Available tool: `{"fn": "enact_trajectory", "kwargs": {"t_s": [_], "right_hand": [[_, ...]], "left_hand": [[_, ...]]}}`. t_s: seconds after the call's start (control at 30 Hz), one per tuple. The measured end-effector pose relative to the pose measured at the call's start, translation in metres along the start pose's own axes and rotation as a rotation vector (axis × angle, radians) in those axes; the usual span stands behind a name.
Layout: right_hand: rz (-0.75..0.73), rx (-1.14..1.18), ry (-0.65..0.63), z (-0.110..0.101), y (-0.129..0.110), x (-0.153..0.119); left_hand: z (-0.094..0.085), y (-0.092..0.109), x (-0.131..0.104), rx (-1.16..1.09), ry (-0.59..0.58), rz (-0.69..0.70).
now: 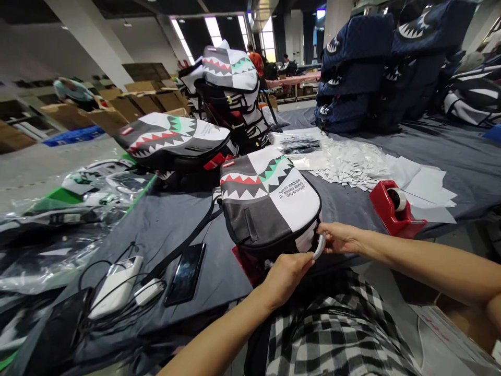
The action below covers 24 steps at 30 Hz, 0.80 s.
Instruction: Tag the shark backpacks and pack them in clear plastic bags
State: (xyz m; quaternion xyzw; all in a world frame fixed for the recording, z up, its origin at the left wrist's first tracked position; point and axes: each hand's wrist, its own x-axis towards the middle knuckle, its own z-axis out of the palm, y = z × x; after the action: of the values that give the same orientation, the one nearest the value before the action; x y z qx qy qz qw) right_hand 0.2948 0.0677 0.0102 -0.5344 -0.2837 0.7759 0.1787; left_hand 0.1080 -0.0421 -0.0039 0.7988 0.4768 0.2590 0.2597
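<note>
A small backpack [270, 203] with a grey-and-white shark-mouth print lies on the dark-covered table, its printed lettering upside down to me. At its near right corner, my left hand [287, 274] pinches the lower end of a pale grey curved strap [320, 247]. My right hand [337, 237] is closed at the strap's upper part, against the bag's side; its fingertips are partly hidden. A black strap [183, 243] trails from the bag's left side over the table. Something dark red [247, 263] shows under the bag's near edge.
To the right are a red tape dispenser [395, 209], white papers [425, 183] and a heap of white tags [352, 162]. A phone [186, 274] and a white power bank [117, 287] with cables lie left. Similar backpacks [176, 138] and stacked navy bags [352, 68] stand behind.
</note>
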Motion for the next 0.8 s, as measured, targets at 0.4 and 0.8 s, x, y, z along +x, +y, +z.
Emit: {"fn": "enact_trajectory", "kwargs": {"t_s": [0.4,0.8], "right_hand": [[-0.149,0.482,-0.080,-0.007,0.012,0.042],[-0.490,0.163,0.059,-0.052,0.019,0.019]], "left_hand": [[-0.004,-0.024,0.030,-0.188,-0.017,-0.192],[-0.001,-0.020,0.039,-0.612,-0.012,-0.541]]}}
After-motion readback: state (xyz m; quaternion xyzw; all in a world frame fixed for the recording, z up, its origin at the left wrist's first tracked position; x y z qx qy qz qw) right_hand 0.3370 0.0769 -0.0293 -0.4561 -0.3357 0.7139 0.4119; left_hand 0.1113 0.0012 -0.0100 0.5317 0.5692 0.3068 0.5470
